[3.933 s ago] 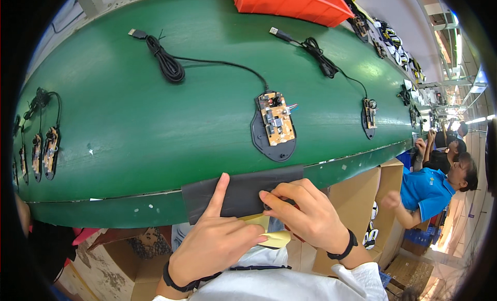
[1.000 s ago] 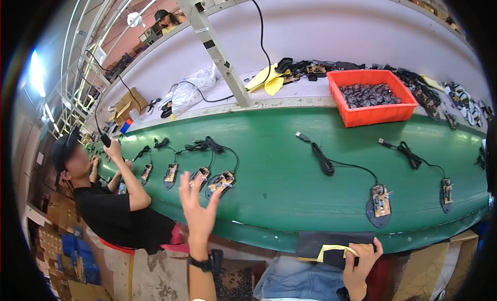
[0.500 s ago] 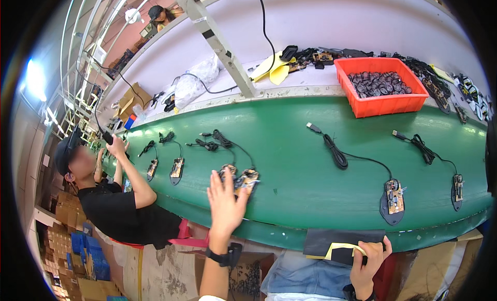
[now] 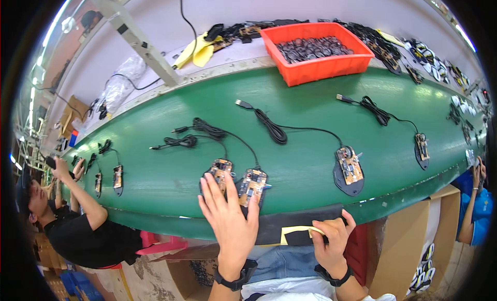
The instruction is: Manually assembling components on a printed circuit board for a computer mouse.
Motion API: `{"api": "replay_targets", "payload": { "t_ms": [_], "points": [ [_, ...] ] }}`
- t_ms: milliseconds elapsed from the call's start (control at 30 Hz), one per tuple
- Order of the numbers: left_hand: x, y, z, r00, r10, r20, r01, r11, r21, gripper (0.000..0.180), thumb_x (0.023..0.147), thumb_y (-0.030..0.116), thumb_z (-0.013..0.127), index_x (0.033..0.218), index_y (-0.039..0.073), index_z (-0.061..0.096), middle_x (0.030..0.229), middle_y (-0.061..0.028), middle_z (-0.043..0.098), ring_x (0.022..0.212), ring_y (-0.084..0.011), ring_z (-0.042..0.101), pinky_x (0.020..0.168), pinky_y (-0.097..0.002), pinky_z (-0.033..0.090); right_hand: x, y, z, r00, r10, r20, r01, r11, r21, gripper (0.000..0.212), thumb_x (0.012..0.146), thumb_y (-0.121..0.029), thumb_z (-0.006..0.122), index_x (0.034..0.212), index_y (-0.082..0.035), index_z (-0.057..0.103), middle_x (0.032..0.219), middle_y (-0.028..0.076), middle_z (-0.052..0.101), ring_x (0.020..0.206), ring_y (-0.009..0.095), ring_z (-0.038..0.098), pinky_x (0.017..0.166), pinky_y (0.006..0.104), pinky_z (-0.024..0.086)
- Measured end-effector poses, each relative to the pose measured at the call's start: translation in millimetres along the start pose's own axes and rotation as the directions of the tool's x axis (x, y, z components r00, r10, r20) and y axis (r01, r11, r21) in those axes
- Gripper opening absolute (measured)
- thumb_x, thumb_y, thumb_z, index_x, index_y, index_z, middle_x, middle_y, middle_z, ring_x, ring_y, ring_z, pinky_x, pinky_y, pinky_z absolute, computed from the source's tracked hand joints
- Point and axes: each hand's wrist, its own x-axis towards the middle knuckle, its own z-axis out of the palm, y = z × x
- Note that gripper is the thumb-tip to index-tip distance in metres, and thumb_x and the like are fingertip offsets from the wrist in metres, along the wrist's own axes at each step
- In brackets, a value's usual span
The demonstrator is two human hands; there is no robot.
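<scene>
My left hand is open, its fingers spread and lying at the near ends of two half-built computer mice. One mouse, with a bare circuit board on its black base, is partly under the fingertips. The other mouse sits beside it, touching or nearly touching the hand; black cables run from both. My right hand is closed on the right end of a black sheet with a yellow edge, held at the near belt edge. Its fingers hide part of the sheet.
The green belt carries further mice with coiled cables. A red bin of small dark round parts stands on the far ledge. A worker in black is at left, another in blue at right. An open carton stands near my right hand.
The view has swung right, bringing the worker in blue into it. My left hand now reaches less far over the two mice, leaving their boards more visible. My right hand keeps the black sheet.
</scene>
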Motion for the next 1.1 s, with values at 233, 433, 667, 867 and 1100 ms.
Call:
{"api": "replay_targets", "payload": {
  "t_ms": [233,433,667,867,1100],
  "points": [
    [-1,26,6,0.992,0.108,0.068,-0.105,0.993,-0.046,0.073,0.096,0.039,0.064,0.151,-0.002,0.04,0.159,-0.0387,0.02,0.15,-0.0514,0.017,0.119,-0.0617,0.016,2,-5,1,0.999,0.036,0.002,-0.036,0.999,-0.025,0.027,0.082,-0.012,0.08,0.107,-0.014,0.07,0.087,-0.003,0.067,0.077,0.015,0.061,0.112,0.0442,0.029],
    [-16,33,5,0.974,0.215,0.068,-0.193,0.95,-0.245,0.062,0.094,0.024,0.069,0.149,0.002,0.048,0.164,-0.0302,0.019,0.153,-0.0493,0.011,0.122,-0.0583,0.012,7,-15,-8,0.988,0.144,0.05,-0.147,0.987,0.064,0.024,0.082,-0.01,0.08,0.105,-0.013,0.072,0.091,-0.002,0.071,0.079,0.015,0.064,0.112,0.0435,0.028],
    [-46,33,-15,0.904,0.408,0.127,-0.121,0.53,-0.839,0.055,0.081,0.009,0.081,0.132,0.001,0.062,0.134,-0.0231,0.063,0.136,-0.0375,0.053,0.119,-0.0572,0.029,23,-23,-28,0.927,0.299,0.226,-0.356,0.892,0.28,0.014,0.088,-0.008,0.073,0.101,-0.01,0.07,0.088,-0.001,0.073,0.082,0.014,0.066,0.12,0.0472,0.019],
    [-51,18,5,0.931,0.346,0.114,-0.112,0.569,-0.815,0.023,0.076,0.004,0.084,0.098,0.005,0.076,0.082,-0.0052,0.075,0.073,-0.0188,0.071,0.117,-0.0523,0.038,20,-21,-37,0.874,0.331,0.356,-0.43,0.867,0.251,0.008,0.087,-0.01,0.074,0.095,-0.008,0.071,0.085,0.0,0.073,0.082,0.015,0.067,0.122,0.0491,0.017],
    [-46,18,1,0.925,0.366,0.106,-0.121,0.545,-0.83,0.01,0.079,0.005,0.081,0.088,0.004,0.076,0.079,-0.0041,0.075,0.063,-0.0177,0.067,0.118,-0.0517,0.037,45,-33,-46,0.966,0.05,0.255,-0.042,0.998,-0.038,0.03,0.071,-0.02,0.086,0.101,-0.023,0.08,0.108,-0.004,0.069,0.104,0.017,0.063,0.12,0.0599,0.015]
  ]
}}
